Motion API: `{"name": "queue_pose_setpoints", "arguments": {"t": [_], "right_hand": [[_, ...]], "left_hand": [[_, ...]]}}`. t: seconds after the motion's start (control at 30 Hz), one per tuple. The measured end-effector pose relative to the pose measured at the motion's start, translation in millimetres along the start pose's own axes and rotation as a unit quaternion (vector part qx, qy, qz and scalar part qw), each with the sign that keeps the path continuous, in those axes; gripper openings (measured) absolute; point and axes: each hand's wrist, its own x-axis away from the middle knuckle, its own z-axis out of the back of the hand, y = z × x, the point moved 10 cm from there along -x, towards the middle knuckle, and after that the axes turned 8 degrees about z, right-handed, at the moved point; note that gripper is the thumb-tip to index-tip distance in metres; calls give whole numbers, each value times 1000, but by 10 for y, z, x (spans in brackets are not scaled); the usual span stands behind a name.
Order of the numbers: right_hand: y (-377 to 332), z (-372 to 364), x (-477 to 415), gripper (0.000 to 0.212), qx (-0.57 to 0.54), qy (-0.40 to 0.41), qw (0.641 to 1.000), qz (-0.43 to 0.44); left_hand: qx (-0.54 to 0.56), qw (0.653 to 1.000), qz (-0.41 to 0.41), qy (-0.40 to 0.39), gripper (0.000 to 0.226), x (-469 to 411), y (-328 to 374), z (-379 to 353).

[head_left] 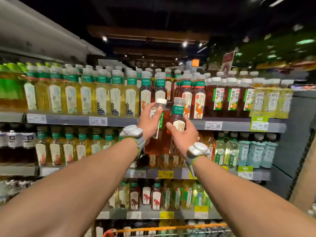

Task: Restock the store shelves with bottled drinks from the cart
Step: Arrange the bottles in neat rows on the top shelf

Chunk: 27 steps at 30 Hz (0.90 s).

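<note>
Both my arms reach up toward the top shelf (pixel 171 121). My left hand (pixel 150 122) grips a brown tea bottle with a white cap (pixel 158 142), tilted slightly right. My right hand (pixel 183 135) grips a second brown tea bottle with a green neck band (pixel 177 113), held upright beside the first. The two bottles touch each other. They hang in front of the shelf edge, just below a row of like brown tea bottles (pixel 198 101) on the top shelf.
Yellow tea bottles (pixel 100 98) fill the top shelf's left; dark bottles with white caps (pixel 232 98) stand to the right. Lower shelves (pixel 171 174) hold more drinks. The orange rim of the cart (pixel 171 227) shows at the bottom. The shelving unit's dark grey end panel (pixel 290 142) stands at right.
</note>
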Motion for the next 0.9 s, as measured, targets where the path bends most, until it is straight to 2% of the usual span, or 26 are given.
{"name": "queue_pose_setpoints", "arguments": {"t": [0.23, 0.4, 0.63, 0.9], "right_hand": [[-374, -108, -477, 48, 31, 56, 996, 59], [-513, -13, -874, 77, 56, 87, 991, 83], [-500, -115, -1196, 79, 98, 51, 988, 105], [-434, -248, -1294, 82, 131, 32, 981, 138]], "left_hand": [[45, 998, -30, 43, 40, -424, 163, 202], [47, 997, -26, 53, 41, -592, 216, 201], [64, 994, 9, 93, 41, -699, 151, 180], [35, 993, 4, 109, 42, -762, 48, 162]]}}
